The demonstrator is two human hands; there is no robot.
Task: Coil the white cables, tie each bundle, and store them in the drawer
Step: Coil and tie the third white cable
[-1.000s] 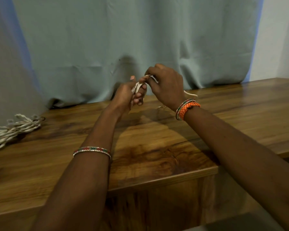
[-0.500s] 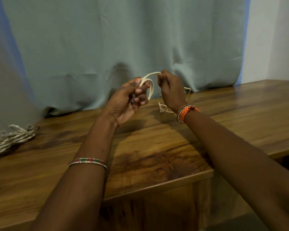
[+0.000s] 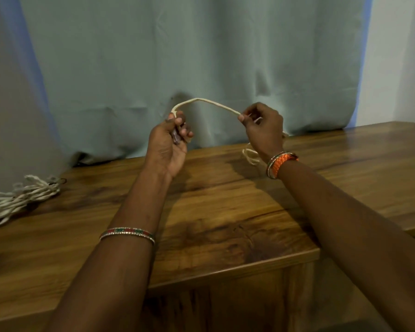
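A white cable (image 3: 207, 103) arches in the air between my two hands, above the wooden table (image 3: 225, 212). My left hand (image 3: 169, 144) is closed around one end of it, fist upright. My right hand (image 3: 264, 127) pinches the cable between thumb and fingers; the rest of the cable drops behind that hand and lies in loose loops (image 3: 249, 155) on the table. A second bundle of white cables (image 3: 22, 200) lies at the table's left edge, apart from both hands. No drawer shows.
A pale green curtain (image 3: 177, 56) hangs right behind the table's back edge. A white wall (image 3: 398, 56) stands at the right. The table's front edge (image 3: 237, 267) runs under my forearms, with a lower step at the right.
My hands have moved apart, the right one going rightward. The short loop held between them has stretched into a long arch of cable.
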